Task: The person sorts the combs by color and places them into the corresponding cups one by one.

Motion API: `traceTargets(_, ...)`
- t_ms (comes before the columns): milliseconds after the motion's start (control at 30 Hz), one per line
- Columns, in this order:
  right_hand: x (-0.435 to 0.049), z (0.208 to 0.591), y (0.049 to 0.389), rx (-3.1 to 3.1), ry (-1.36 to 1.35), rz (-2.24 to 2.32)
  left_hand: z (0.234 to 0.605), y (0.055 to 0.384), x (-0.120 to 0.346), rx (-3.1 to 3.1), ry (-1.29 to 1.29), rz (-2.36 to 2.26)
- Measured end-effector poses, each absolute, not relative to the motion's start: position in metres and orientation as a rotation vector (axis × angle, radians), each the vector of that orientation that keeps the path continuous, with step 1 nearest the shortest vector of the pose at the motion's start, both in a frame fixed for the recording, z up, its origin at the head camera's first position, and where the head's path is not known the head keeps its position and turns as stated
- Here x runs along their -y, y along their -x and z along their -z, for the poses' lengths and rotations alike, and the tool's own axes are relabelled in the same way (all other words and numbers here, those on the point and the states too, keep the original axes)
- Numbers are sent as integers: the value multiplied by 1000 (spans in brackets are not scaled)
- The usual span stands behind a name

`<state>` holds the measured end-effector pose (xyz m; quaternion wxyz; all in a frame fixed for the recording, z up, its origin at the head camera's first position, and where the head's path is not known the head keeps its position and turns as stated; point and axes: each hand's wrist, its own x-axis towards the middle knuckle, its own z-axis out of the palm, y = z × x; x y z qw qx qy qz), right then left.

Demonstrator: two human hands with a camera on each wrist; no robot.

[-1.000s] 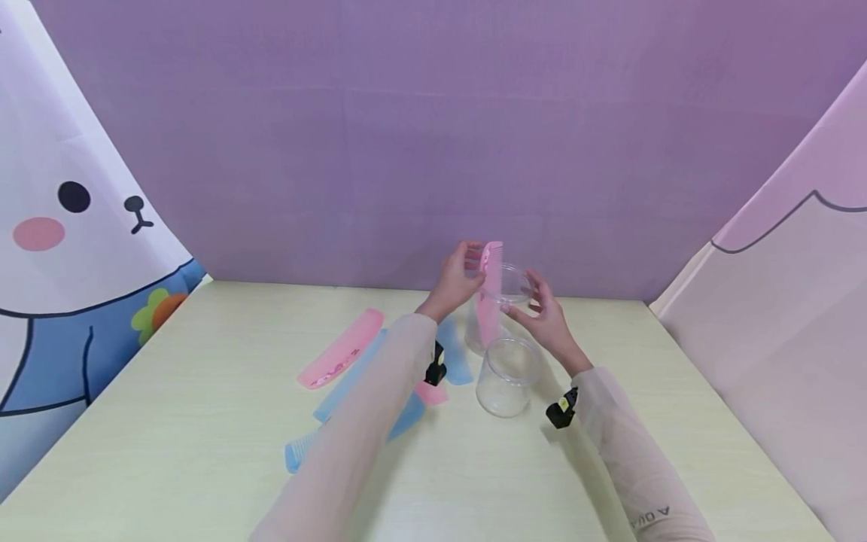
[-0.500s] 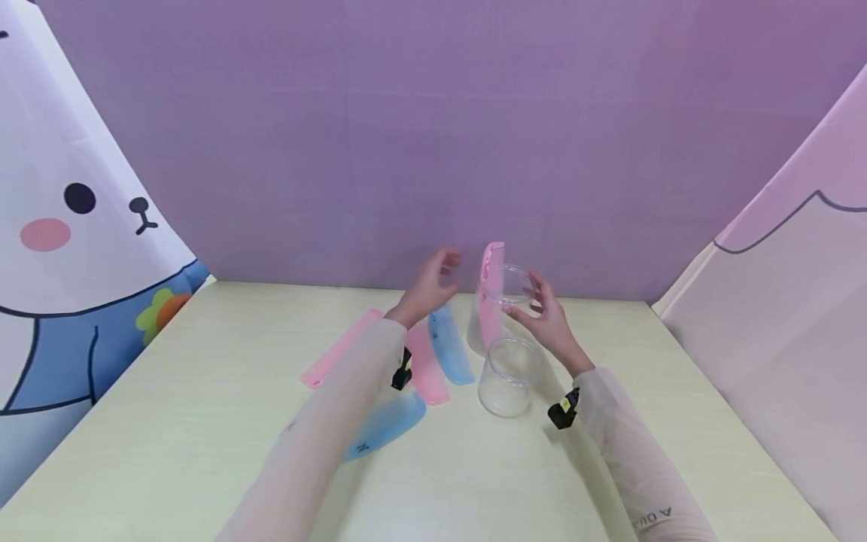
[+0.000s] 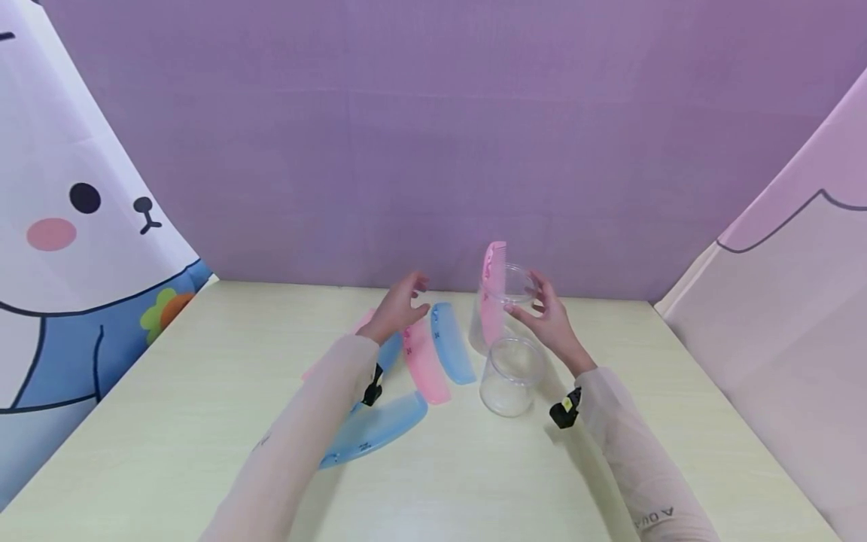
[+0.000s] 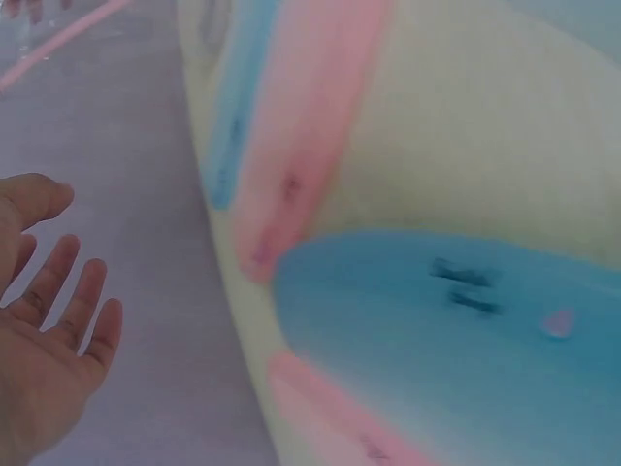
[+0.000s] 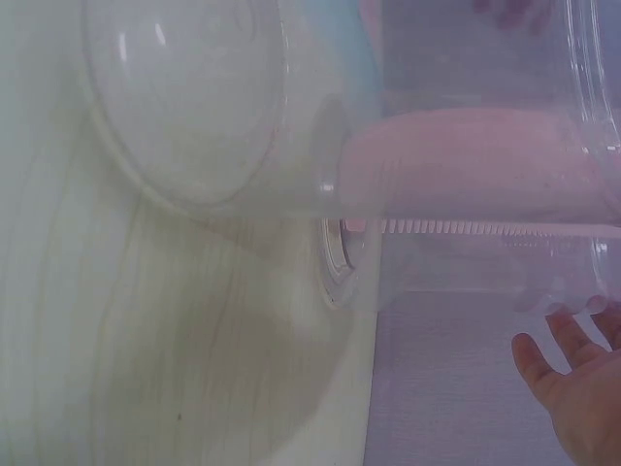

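My left hand hangs over the combs with its fingers loosely bent and nothing in them; the left wrist view also has this hand bare. Below it lie a pink comb and a blue comb. At the back, a pink comb stands upright in a clear plastic jar, its top above the rim. My right hand grips this jar by the rim, thumb in front and fingers behind. In the right wrist view, the comb's teeth show through the clear wall.
A second clear jar stands nearer, in front of the first. Another blue comb lies at the front, while one more blue comb and a pink comb are partly hidden by my left arm. A purple cloth hangs behind the table.
My left hand has let go of the pink comb in the jar and moved left and down toward the combs on the table. My right hand has stayed at the jar.
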<state>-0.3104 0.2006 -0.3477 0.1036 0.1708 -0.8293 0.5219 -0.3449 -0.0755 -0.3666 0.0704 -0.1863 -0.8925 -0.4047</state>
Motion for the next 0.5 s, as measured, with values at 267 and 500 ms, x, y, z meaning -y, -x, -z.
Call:
traceTargets(267,-201,347,310,2447,-507,-1558,382,337,79,2833,443,1141)
traceTargets(500,-200,345,307,2461,-505,-1537,394,334,80,2926,360,998)
